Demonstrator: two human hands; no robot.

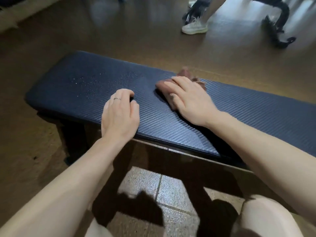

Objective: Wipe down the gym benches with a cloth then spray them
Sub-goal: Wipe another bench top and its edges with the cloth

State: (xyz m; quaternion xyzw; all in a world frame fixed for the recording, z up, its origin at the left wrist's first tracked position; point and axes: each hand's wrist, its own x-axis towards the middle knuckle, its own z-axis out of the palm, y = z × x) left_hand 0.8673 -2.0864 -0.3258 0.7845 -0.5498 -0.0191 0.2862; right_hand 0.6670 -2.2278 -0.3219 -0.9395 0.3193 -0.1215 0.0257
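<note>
A long dark navy padded gym bench (pixel 239 106) with a ribbed, woven-look vinyl cover runs from the left across to the right edge, standing on a brown floor (pixel 85 31). On the left part of the pad, fine droplets (pixel 95 81) glisten on the surface. Just right of them, the person's left hand (pixel 119 113) rests on the near part of the pad, fingers curled under and holding nothing; a thin silver ring (pixel 117 98) sits on one finger. Near it on the right, the right hand (pixel 189 100) lies flat with fingers spread, pressing down on a crumpled reddish-brown cloth (pixel 165 88) that lies on the middle of the bench and sticks out past the fingertips on the far side. Far beyond, right of centre, another person's leg and pale sneaker (pixel 195 28) stand on the floor beside a blurred black metal frame (pixel 282 19). Near the bottom, grey speckled floor tiles (pixel 171 190) show between the wearer's bare knees.
</note>
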